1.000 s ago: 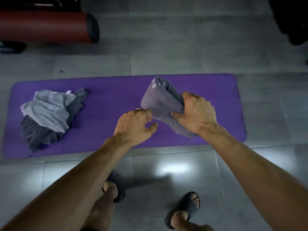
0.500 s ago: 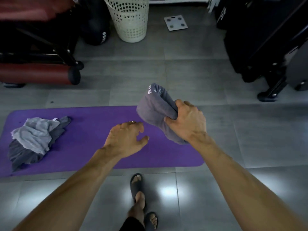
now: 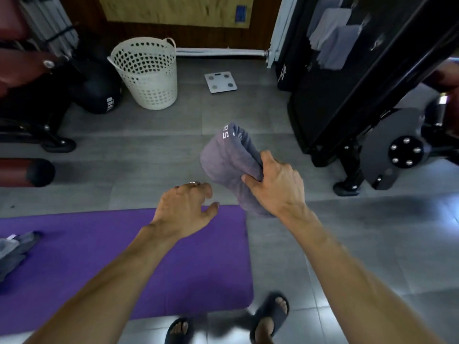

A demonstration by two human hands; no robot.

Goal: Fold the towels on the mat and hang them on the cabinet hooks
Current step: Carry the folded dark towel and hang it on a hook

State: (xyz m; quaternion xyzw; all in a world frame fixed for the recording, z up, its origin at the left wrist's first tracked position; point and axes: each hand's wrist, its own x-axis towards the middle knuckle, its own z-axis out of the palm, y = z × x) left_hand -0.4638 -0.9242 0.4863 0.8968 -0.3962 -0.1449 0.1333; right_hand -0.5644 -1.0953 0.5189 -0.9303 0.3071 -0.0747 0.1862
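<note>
Folded towel (image 3: 227, 167): gripped in right hand (image 3: 278, 187), carried above the floor, clear of the mat (image 3: 99, 256), likely bound for the cabinet (image 3: 347, 83). Left hand (image 3: 185, 209): empty, fingers loosely curled. Unfolded towels (image 3: 15, 249): on the mat's left end.

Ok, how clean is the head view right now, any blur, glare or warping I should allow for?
Head view: feet in sandals smeared by motion; folded towel and right hand fairly sharp; left hand clear. Glare patch on the floor tiles at right. Wide-angle warping bends the black cabinet; the corners are dim.
</note>
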